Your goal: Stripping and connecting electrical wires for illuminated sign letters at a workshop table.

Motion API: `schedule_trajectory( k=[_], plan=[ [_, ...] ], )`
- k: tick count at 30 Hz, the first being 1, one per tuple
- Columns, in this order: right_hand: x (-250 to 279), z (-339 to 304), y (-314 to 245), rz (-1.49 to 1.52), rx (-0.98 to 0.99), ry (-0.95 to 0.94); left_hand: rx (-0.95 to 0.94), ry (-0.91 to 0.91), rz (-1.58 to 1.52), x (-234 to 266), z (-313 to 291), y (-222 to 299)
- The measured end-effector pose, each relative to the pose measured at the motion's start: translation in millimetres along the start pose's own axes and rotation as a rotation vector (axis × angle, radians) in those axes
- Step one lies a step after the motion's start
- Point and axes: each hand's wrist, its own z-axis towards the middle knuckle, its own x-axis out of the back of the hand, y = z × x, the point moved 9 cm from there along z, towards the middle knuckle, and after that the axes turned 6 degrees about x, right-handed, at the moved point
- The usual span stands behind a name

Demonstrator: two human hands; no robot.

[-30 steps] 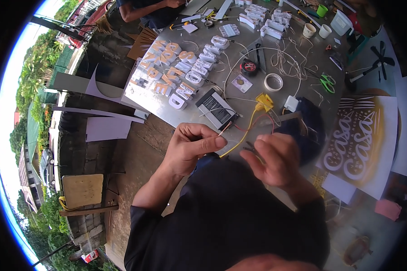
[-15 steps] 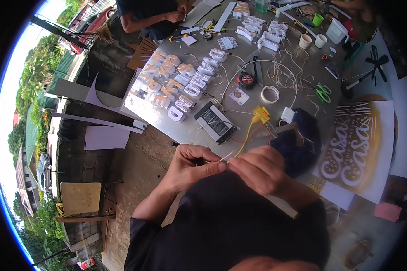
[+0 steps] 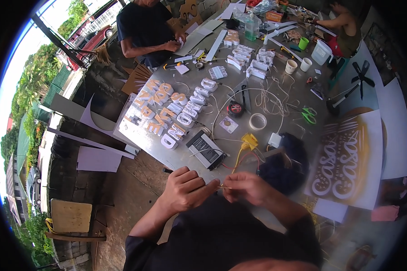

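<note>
In front of my torso, both hands meet at the fingertips around a thin wire (image 3: pixel 223 187). My left hand (image 3: pixel 185 189) is closed, its fingers curled and its fingertips pinching one part of the wire. The fingers of my right hand (image 3: pixel 248 189) pinch the wire just to the right of that. Beyond my hands lies a dark power supply box (image 3: pixel 206 149) with a pale label and leads. A yellow plug (image 3: pixel 248 142) with a yellow cord rests to its right, and a red wire loops close by.
Rows of foam-like letters (image 3: pixel 185 118) stand on the metal table (image 3: pixel 267 101). A tape measure (image 3: pixel 234 108), tape roll (image 3: pixel 257 121), green scissors (image 3: pixel 309 115) and dark cloth (image 3: pixel 285 167) lie there too. One person (image 3: pixel 144 31) works across the table; another (image 3: pixel 348 29) sits far right.
The view has tilted up, so the table sits lower and more of the far side shows. My left fingers have curled in further; both hands still pinch the wire.
</note>
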Motion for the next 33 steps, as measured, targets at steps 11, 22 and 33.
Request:
schedule_trajectory(
  k=[11, 22, 33],
  plan=[
    [-77.1, -66.7, -77.0, -1.823, 1.379, 0.292, 1.128, -0.221, -1.278, -68.7, -56.2, -51.4],
    [-82.7, -64.8, -70.6, -1.905, 1.42, 0.165, 1.14, -0.288, -1.329, -80.6, -60.6, -43.1],
    [8.8, -14.6, -24.5, -0.342, 0.304, 0.27, 0.07, 0.039, -0.121, -12.9, -6.2, 1.5]
  ],
)
